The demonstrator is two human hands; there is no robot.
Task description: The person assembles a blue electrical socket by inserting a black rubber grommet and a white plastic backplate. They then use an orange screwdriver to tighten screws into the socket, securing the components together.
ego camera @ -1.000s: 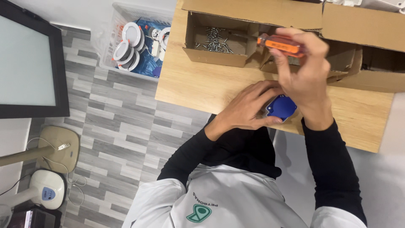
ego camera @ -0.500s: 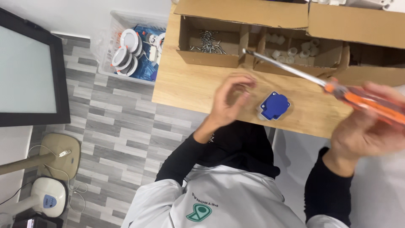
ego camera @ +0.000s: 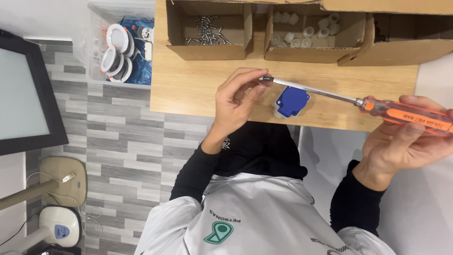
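Midway, by the look of it: blue socket part [ego camera: 292,102] lying flat on the wooden counter [ego camera: 198,89], just below the screwdriver [ego camera: 358,101] shaft, not yet engaged by the blade. Left hand [ego camera: 236,101] pinched closed at the fingertips around the screwdriver's tip, seemingly seating a small screw there, too tiny to confirm. Right hand [ego camera: 408,141] wrapped loosely around the orange handle, off the counter's edge. Behind, cardboard box of screws [ego camera: 207,30] open, within reach.
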